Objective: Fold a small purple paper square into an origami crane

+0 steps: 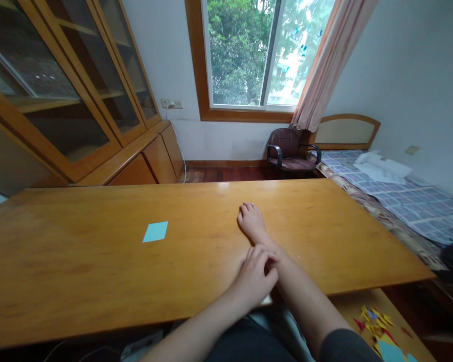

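My right hand (251, 220) rests on the wooden table (98, 271), fingers curled loosely downward with nothing visible in them. My left hand (254, 279) lies over my right forearm near the wrist, its fingers bent and touching the skin. A small light-blue sheet of paper (155, 232) lies flat on the table, well to the left of both hands.
A glass-fronted wooden cabinet (60, 100) stands at the left. A dark armchair (290, 151) sits under the window. A bed (411, 201) with a patterned cover runs along the right. Coloured paper pieces (373, 322) lie on a lower surface at bottom right.
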Available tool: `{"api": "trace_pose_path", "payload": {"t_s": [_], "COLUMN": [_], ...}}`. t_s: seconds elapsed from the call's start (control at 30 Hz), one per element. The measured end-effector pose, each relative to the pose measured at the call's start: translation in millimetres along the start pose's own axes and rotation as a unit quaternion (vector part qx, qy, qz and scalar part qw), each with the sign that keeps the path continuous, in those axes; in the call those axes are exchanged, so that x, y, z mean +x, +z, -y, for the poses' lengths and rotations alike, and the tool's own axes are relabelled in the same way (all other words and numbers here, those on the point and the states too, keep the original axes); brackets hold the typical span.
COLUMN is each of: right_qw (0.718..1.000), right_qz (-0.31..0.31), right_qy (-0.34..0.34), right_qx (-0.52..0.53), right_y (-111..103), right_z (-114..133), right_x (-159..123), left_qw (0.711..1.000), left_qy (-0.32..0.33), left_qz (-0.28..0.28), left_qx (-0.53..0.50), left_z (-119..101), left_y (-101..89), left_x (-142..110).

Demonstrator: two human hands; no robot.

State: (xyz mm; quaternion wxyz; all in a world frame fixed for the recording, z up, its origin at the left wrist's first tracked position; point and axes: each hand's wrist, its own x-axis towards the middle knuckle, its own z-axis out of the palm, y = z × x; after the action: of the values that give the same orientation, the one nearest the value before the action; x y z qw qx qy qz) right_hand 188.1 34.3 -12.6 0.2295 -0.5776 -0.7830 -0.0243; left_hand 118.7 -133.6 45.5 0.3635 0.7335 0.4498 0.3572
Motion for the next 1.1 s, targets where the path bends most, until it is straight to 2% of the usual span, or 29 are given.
{"api": "trace_pose_path", "payload": {"t_s": [0.1, 0.17, 0.3, 0.4, 0.53, 0.67, 0.7, 0.77, 0.8, 0.9, 1.0, 1.1], "right_qw": [1.0, 1.0, 1.0, 1.0, 1.0, 1.0, 1.0, 1.0, 1.0, 1.0, 1.0, 1.0], "right_qz": [0.006, 0.005, 0.014, 0.013, 0.001, 0.002, 0.001, -0.004, -0.006, -0.008, -0.007, 0.0], "right_qy": [0.008, 0.01, 0.014, 0.015, 0.008, 0.008, 0.008, 0.009, 0.009, 0.009, 0.01, 0.003], "right_qx": [-0.001, 0.0, 0.0, 0.002, 0.003, -0.001, 0.0, 0.002, 0.003, 0.004, 0.006, 0.013], "right_y": [-1, -2, -2, -2, -2, -2, -2, -1, -1, 1, 0, -1], "right_z": [1, 2, 2, 2, 2, 2, 2, 2, 2, 2, 2, 2], "right_x": [0, 0, 1, 1, 0, -1, -1, 0, 0, 0, -1, -3], "left_qw": [0.997, 0.998, 0.997, 0.995, 0.999, 0.99, 0.989, 0.995, 0.999, 0.99, 0.955, 0.91], "left_qy": [0.039, 0.027, 0.006, 0.01, 0.018, 0.011, 0.001, -0.003, -0.003, -0.004, 0.007, -0.035], "left_qz": [0.046, 0.045, -0.006, -0.016, -0.014, 0.083, 0.087, 0.059, 0.028, -0.054, -0.09, -0.085], "left_qx": [-0.054, -0.034, 0.078, 0.094, 0.038, -0.111, -0.121, -0.083, -0.036, 0.128, 0.283, 0.404], "left_z": [-19, -19, 7, 22, 10, -9, -9, 2, 12, 52, 94, 123], "left_y": [0.4, -4.7, -14.1, -13.1, -6.8, -10.1, -14.0, -26.2, -34.6, -66.0, -98.6, -119.3], "left_x": [-18, -15, 15, 28, 15, -2, -3, 1, 6, 24, 39, 47]}}
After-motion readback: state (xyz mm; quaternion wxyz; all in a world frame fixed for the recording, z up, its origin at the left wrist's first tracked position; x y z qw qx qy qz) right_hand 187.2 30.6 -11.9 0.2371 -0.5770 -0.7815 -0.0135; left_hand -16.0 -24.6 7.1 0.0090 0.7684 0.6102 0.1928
